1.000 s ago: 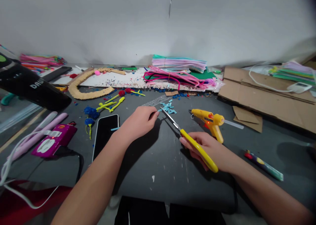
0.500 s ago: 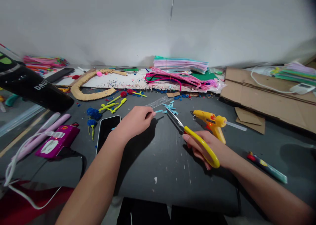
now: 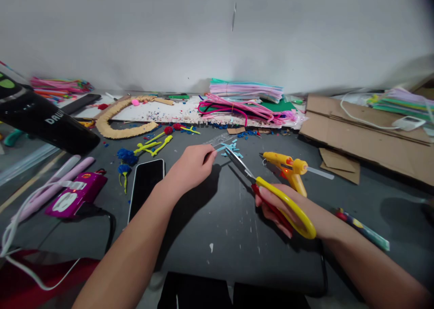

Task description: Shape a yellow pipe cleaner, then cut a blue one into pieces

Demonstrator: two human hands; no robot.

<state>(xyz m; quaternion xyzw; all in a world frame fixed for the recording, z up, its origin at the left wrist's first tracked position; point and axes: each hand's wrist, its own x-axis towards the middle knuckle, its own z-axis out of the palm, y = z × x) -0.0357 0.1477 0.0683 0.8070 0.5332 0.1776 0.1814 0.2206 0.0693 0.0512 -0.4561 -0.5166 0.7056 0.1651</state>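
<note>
Left hand (image 3: 191,166) pinches a small blue strip (image 3: 220,149); right hand (image 3: 293,202) grips yellow scissors (image 3: 264,184), blades slightly parted beside it. Cutting cleanly likely needs the strip held steady, blades square across it.

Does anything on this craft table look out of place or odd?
The yellow glue gun sits on the table with its red light lit, close beside the right hand holding the scissors. Blue snippets are strewn past the left hand, which pinches a blue strip. A phone lies among the scraps.
</note>
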